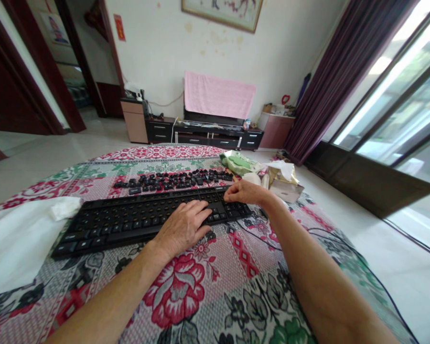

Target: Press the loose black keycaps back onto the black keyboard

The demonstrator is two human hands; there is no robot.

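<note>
A black keyboard lies at a slant on the floral tablecloth, many of its key positions bare of caps, with some caps along its lower rows and right end. My left hand rests palm down over its lower right part, fingers stretched out and touching it. At the number pad, my right hand is closed in a pinch against the keys. Whatever sits between those fingertips is hidden. Behind the keyboard, loose black keycaps are scattered in a long heap.
A white cloth with a crumpled tissue lies at the left. Beyond my right hand are a green plastic packet and an open tissue box. A black cable trails off the table's right edge.
</note>
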